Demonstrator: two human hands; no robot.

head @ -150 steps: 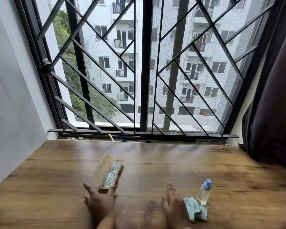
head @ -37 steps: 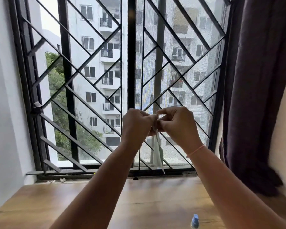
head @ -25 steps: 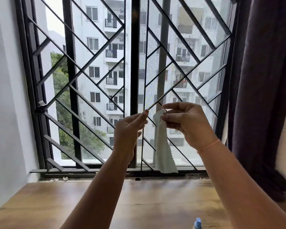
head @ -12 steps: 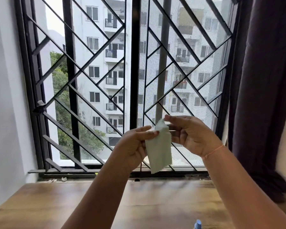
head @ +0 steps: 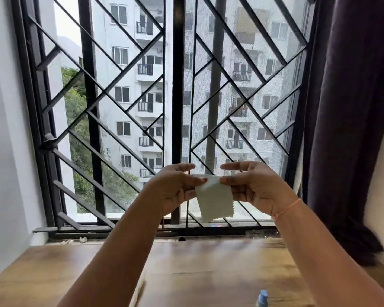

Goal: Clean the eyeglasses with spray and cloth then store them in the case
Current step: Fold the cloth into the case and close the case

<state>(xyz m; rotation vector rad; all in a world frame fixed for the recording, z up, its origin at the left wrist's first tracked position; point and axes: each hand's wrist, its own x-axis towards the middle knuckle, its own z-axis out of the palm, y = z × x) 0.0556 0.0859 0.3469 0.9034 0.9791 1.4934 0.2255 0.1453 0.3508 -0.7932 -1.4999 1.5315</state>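
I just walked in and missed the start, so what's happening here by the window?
A person holds a small pale cloth up before the barred window, left hand and right hand each pinching its top edge so it hangs open. The blue cap of the spray bottle shows at the bottom edge, on the wooden table. The eyeglasses and case are out of view; no wiping yet.
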